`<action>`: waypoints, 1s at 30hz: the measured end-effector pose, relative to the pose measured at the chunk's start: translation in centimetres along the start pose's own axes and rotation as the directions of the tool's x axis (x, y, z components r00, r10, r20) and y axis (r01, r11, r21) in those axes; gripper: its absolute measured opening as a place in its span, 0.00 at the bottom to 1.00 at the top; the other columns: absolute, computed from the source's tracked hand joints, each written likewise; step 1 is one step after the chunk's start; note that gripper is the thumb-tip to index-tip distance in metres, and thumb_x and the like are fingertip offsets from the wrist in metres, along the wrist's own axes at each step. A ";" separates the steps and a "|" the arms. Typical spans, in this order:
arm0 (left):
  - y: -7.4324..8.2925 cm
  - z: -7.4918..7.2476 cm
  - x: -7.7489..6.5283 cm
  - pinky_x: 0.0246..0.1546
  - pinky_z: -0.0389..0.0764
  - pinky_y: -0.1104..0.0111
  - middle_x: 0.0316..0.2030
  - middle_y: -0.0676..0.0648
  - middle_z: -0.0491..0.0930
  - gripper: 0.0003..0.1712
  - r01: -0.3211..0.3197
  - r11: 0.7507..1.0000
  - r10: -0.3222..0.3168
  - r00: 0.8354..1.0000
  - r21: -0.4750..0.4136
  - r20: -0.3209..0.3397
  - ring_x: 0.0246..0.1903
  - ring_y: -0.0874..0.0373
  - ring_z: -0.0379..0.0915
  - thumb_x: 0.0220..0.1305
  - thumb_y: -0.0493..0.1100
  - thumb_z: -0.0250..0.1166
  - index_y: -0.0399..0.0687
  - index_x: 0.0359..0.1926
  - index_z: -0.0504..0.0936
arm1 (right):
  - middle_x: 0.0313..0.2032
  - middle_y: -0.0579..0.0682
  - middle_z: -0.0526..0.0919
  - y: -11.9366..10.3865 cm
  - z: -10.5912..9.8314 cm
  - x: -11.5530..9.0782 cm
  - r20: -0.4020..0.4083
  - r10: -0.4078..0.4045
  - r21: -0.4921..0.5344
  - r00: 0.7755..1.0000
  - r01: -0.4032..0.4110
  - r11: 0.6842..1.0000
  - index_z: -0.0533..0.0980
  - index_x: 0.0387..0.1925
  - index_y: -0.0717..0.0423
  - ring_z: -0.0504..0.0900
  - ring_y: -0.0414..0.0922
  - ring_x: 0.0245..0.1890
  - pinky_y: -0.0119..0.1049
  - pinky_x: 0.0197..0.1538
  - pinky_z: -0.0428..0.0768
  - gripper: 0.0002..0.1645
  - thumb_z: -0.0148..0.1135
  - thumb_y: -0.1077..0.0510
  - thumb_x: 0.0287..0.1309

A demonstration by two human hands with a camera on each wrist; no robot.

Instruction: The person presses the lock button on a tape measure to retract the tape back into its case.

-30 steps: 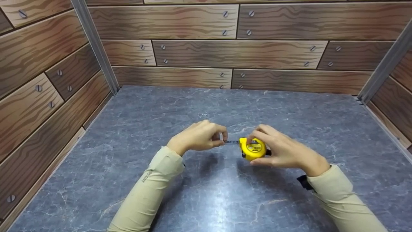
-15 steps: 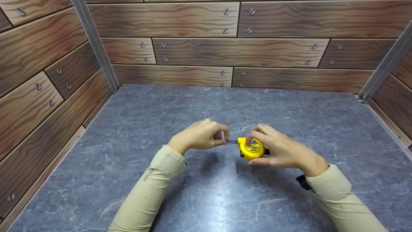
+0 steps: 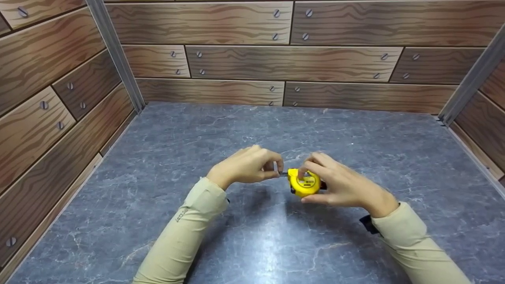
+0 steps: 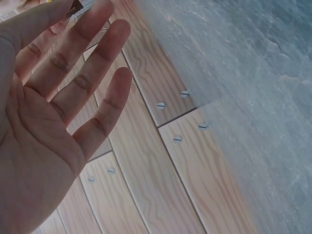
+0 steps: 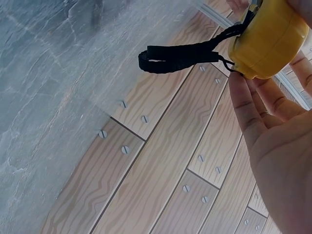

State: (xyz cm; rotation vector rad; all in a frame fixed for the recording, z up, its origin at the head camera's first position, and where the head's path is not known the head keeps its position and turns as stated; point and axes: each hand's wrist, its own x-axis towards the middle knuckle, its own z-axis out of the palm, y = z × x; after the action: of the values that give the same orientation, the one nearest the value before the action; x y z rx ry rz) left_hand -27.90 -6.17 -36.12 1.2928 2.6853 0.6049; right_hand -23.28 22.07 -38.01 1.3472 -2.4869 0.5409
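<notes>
A yellow tape measure is held above the table in my right hand, thumb under the case and fingers over its top. From its left side a short length of dark blade sticks out. My left hand pinches the blade's end between thumb and index finger; the other fingers of that hand are spread in the left wrist view, with the dark tip at the top. A black wrist strap hangs from the yellow case in the right wrist view.
Beneath both hands lies a blue-grey marbled table. Wood-print panels wall it in at the back and both sides, with grey metal posts at the back corners.
My right hand has brought the tape measure slightly left, closer to my left hand, and the exposed blade has shortened. The left hand has shifted a little to the right.
</notes>
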 end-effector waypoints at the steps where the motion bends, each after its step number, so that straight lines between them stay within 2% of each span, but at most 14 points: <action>1: 0.1 0.0 0.0 0.39 0.86 0.68 0.37 0.53 0.92 0.04 -0.005 1.000 0.005 1.000 0.000 -0.003 0.33 0.65 0.86 0.75 0.44 0.70 0.54 0.47 0.88 | 0.51 0.47 0.78 0.0 0.0 0.0 -0.004 -0.006 0.000 1.000 0.006 1.000 0.78 0.49 0.49 0.77 0.40 0.51 0.39 0.52 0.85 0.31 0.86 0.46 0.50; 15: 0.3 0.3 0.2 0.35 0.83 0.70 0.35 0.51 0.92 0.05 -0.054 0.998 0.054 0.998 0.028 -0.012 0.30 0.64 0.84 0.75 0.46 0.69 0.53 0.47 0.88 | 0.51 0.46 0.77 -0.2 0.4 0.1 -0.007 -0.019 0.023 1.000 0.019 1.000 0.78 0.51 0.49 0.76 0.39 0.50 0.36 0.51 0.85 0.32 0.87 0.45 0.50; 20: 0.2 0.3 0.1 0.35 0.83 0.69 0.35 0.51 0.92 0.06 -0.046 0.998 0.047 0.999 0.042 -0.023 0.30 0.64 0.84 0.75 0.47 0.70 0.53 0.47 0.88 | 0.51 0.46 0.78 -0.1 0.6 0.2 -0.015 -0.031 0.020 0.999 0.031 0.999 0.78 0.50 0.49 0.76 0.39 0.49 0.37 0.51 0.84 0.32 0.87 0.45 0.49; 24: 0.2 0.3 0.1 0.38 0.85 0.66 0.36 0.51 0.92 0.07 -0.017 0.997 0.020 0.999 0.074 -0.040 0.33 0.62 0.85 0.75 0.48 0.70 0.52 0.46 0.87 | 0.51 0.46 0.78 0.0 0.7 0.2 -0.019 -0.040 0.017 0.999 0.041 0.999 0.78 0.48 0.49 0.77 0.40 0.49 0.36 0.50 0.84 0.32 0.88 0.46 0.48; 30: 0.0 0.1 -0.1 0.38 0.86 0.65 0.36 0.49 0.91 0.07 -0.006 0.996 0.009 0.999 0.084 -0.034 0.33 0.60 0.85 0.75 0.47 0.69 0.51 0.46 0.86 | 0.51 0.46 0.78 0.2 0.9 0.1 0.005 -0.008 0.012 1.000 0.008 1.000 0.78 0.49 0.49 0.77 0.40 0.49 0.37 0.50 0.84 0.32 0.87 0.44 0.48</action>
State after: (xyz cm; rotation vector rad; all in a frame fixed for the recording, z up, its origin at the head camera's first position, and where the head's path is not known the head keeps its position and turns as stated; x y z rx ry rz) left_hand -27.79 -6.16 -36.22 1.3244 2.7628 0.5247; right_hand -23.53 21.71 -38.87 1.3649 -2.4851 0.5521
